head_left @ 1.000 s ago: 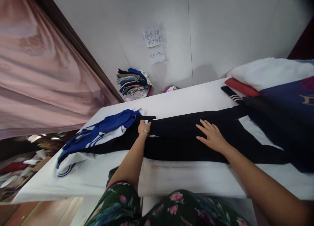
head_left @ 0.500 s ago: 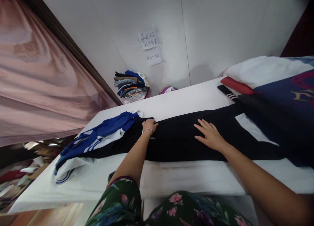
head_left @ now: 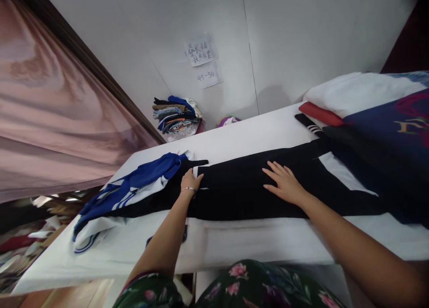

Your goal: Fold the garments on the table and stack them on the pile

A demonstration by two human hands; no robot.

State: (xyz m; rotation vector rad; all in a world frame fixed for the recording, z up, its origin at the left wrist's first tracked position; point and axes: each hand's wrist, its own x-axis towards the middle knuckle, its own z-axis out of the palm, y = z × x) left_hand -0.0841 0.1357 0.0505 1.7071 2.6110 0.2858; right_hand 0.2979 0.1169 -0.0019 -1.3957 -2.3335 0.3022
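Note:
Black trousers (head_left: 241, 187) lie spread flat along the table, with the waist end at the left and the legs parting toward the right. My left hand (head_left: 191, 181), wearing a thin bracelet, rests at the waist edge with its thumb apart from the fingers. My right hand (head_left: 284, 183) lies flat on the black cloth farther right, fingers spread. Just left of my left hand is a crumpled blue and white jacket (head_left: 144, 176) with striped cuffs, lying partly over more black cloth.
At the right, a pile of clothes (head_left: 378, 125) covers the table (head_left: 261, 128). A stack of folded clothes (head_left: 177, 117) stands beyond the far edge, below paper notes (head_left: 201, 53) on the wall. A pink curtain (head_left: 67, 107) hangs at the left. My left forearm partly hides a dark object (head_left: 185, 233).
My left hand has slid left over the black trousers to their waist edge. My right hand stays spread at about the same place on the cloth. The view has shifted slightly.

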